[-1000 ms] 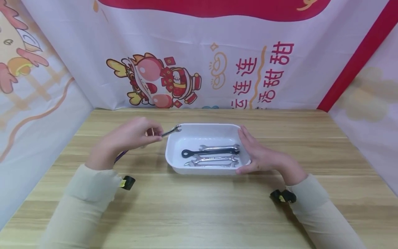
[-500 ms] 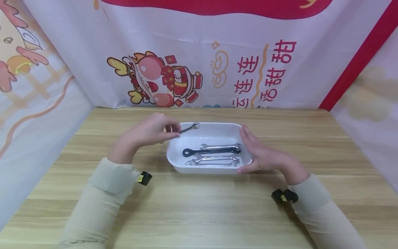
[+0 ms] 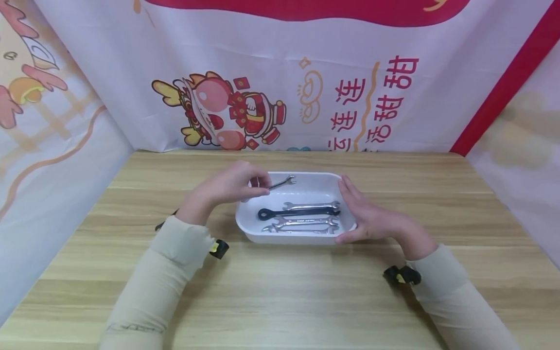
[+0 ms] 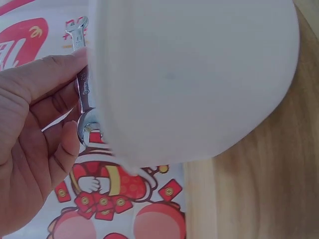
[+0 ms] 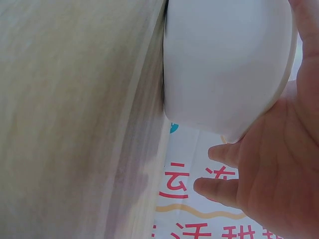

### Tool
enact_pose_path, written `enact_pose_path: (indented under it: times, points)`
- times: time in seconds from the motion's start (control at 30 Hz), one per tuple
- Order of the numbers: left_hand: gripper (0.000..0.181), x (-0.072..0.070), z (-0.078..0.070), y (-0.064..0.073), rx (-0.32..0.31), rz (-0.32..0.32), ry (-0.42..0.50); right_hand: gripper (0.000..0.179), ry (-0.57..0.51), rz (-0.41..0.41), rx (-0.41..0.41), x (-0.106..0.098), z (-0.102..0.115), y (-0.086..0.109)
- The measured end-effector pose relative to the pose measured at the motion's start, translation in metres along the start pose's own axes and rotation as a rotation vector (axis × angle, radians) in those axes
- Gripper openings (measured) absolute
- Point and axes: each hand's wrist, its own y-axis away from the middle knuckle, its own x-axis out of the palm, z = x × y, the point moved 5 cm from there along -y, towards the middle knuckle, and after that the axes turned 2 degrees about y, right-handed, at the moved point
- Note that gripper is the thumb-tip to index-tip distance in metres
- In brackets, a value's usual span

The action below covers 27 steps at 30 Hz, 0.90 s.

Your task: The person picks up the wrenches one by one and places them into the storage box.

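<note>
In the head view, a white plastic tray (image 3: 288,239) sits mid-table. My left hand (image 3: 236,184) pinches a small silver combination wrench (image 3: 285,183) between thumb and fingers over the tray's back left part. Its open end points right; the left wrist view also shows its ring end (image 4: 89,130) near the curled fingers. Inside the tray, a black wrench (image 3: 293,213) and several silver wrenches (image 3: 306,222) lie side by side, roughly level. My right hand (image 3: 369,216) rests against the tray's right end, thumb at the front corner, straight fingers at the back.
A wood-grain table (image 3: 288,296) lies under the tray. Behind it hangs a printed cloth (image 3: 385,34), with more cloth along both sides. Black wrist cameras (image 3: 220,249) stick out from the sleeve cuffs.
My left hand has carried the combination wrench rightward, from beyond the tray's left rim to over its inside. The right hand has stayed against the tray.
</note>
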Motion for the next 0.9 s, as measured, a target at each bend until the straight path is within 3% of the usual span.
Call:
enact_pose_path:
  times: [0.63,0.9]
  points:
    - [0.014,0.027,0.007,-0.033,0.039,0.076,-0.040,0.138,0.005,-0.011,-0.008,-0.001,-0.001,0.002]
    - [0.009,0.036,0.011,-0.039,0.023,0.127,-0.039,0.138,0.009,-0.011,-0.006,0.000,-0.001,0.002]
